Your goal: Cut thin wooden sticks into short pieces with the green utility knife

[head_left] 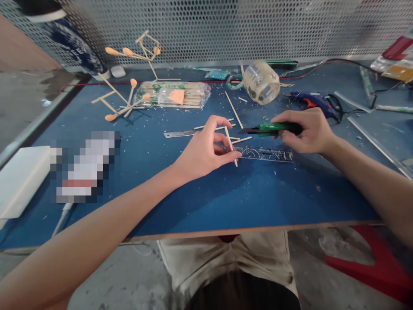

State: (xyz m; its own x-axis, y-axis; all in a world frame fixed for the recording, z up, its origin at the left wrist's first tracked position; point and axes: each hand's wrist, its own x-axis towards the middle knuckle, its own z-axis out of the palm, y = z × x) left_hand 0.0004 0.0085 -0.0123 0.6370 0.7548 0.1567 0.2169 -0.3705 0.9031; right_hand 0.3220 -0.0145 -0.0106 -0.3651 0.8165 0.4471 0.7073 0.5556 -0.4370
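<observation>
My left hand [208, 148] is closed on a thin wooden stick [229, 138], pinched near its lower end by the thumb and near its top by a finger. A green utility knife [272, 128] is gripped in my right hand [311, 130], its dark blade pointing left, close to the stick. Whether the blade touches the stick I cannot tell. Several loose sticks [241, 140] lie behind and beside my left hand. Below the knife is a clear plastic ruler [269, 154], partly covered by my left fingers. A metal strip [179, 134] lies left of the hand.
Stick frames with orange tips [127, 52] stand at back left, near a bag of sticks [176, 94]. A jar [261, 82] lies on its side. A blue glue gun [318, 103] rests behind my right hand. A pixelated object [88, 165] and white box [26, 181] sit left.
</observation>
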